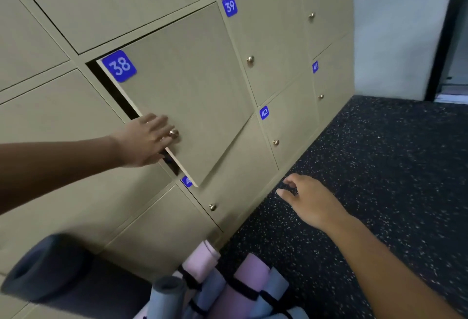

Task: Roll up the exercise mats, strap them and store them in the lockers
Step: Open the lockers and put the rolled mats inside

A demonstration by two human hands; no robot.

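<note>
Locker 38's door (187, 85) stands slightly ajar, with a dark gap along its left edge. My left hand (144, 139) lies on the door with straight fingers around its brass knob (174, 133), the thumb near the door's lower edge. My right hand (307, 199) hovers over the floor with loosely curled fingers and holds nothing. At the bottom lie rolled mats: a thick dark grey mat (50, 275) on the left, and pink mats (249, 272) and blue mats (210, 291) bound with black straps (247, 289).
Beige lockers fill the wall; locker 39 (263, 40), locker 42 (283, 128) and the ones below are closed. Black speckled rubber floor (379, 166) stretches to the right. A pale wall and a dark door frame (443, 32) stand at the far right.
</note>
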